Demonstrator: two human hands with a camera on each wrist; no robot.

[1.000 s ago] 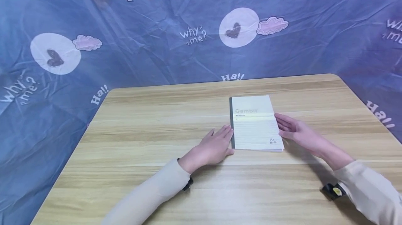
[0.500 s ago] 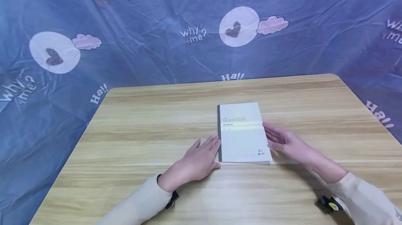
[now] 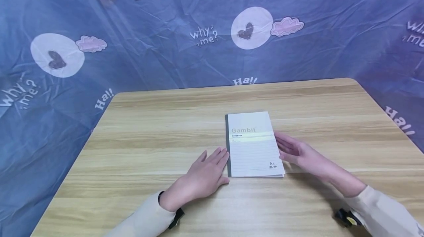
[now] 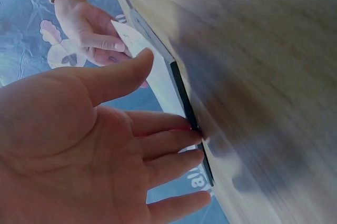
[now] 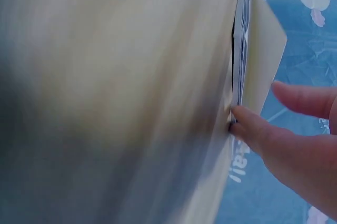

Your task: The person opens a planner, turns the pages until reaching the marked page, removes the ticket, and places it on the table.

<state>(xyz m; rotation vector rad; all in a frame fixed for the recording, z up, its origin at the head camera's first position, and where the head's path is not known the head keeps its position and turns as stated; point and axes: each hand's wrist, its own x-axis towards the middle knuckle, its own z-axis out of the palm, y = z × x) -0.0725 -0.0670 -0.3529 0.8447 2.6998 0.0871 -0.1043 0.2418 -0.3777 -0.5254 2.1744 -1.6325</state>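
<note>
Notebook [image 3: 253, 152], left grip [image 3: 204, 175] straight-fingered against spine [image 3: 227, 134] — right grip [image 3: 304, 157] relaxed, touching opposite edge [image 3: 269, 121]

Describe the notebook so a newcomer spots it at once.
Start with the wooden table in front of the blue printed cloth. Between the left hand and right hand lies a pale notebook with a dark spine strip beside the left hand. "Gambit" printed on its upper half sets it apart from the plain wood around it.
</note>
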